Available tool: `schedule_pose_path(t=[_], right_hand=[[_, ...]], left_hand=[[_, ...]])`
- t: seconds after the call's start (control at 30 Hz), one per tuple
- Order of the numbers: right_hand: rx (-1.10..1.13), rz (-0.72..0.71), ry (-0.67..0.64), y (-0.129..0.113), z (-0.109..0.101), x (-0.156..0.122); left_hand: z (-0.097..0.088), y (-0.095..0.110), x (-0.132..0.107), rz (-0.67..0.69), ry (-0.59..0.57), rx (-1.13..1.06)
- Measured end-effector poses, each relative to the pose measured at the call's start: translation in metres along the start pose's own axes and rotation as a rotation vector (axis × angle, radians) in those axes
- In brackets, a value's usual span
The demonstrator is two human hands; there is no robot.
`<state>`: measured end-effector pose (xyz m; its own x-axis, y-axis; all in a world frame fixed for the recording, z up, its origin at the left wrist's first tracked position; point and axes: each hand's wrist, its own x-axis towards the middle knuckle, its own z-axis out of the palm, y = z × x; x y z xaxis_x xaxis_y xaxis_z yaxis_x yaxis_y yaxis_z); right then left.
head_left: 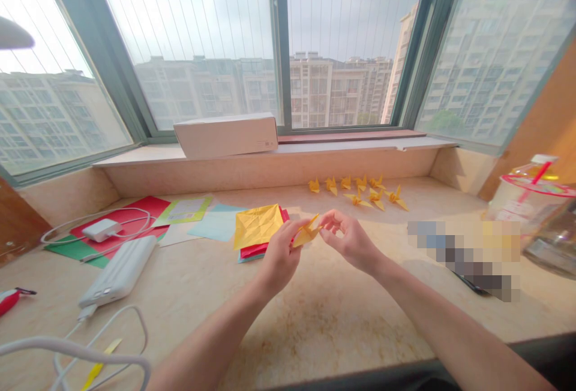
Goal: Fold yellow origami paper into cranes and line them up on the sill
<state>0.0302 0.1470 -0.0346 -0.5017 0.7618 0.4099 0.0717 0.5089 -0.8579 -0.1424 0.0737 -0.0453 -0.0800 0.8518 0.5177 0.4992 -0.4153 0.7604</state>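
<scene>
Folded yellow paper held between hands (cranes behind)

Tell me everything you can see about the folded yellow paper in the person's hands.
The folded yellow paper is small, matte and creased, tapering to a point at its upper right, somewhat like a paper crane. The left hand holds it, and the right hand's fingertips are at or just beside it. It is tilted, held above the stone counter.

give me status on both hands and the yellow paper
Left hand pinching folded yellow paper. Right hand at its other end, contact unclear. Creased yellow sheet on coloured paper stack just behind the hands.
</scene>
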Motion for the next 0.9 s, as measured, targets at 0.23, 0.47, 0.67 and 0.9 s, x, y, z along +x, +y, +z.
schedule_pose_path(t=[0.23,0.47,0.67,0.9], right_hand=[[-0.104,-0.11,0.069,-0.001,0.0,-0.002],[-0.224,-0.294,0.211,0.003,-0.002,-0.001],[-0.236,-0.345,0.213,0.004,-0.002,-0.001],[-0.236,-0.384,0.204,0.0,-0.003,-0.001]], left_hand=[[0.0,0.002,0.0,-0.065,-0.023,-0.072],[0.003,0.011,0.002,-0.153,-0.018,-0.385],[0.003,0.012,0.004,-0.176,0.009,-0.55],[0.002,0.016,0.001,-0.133,-0.043,-0.575]])
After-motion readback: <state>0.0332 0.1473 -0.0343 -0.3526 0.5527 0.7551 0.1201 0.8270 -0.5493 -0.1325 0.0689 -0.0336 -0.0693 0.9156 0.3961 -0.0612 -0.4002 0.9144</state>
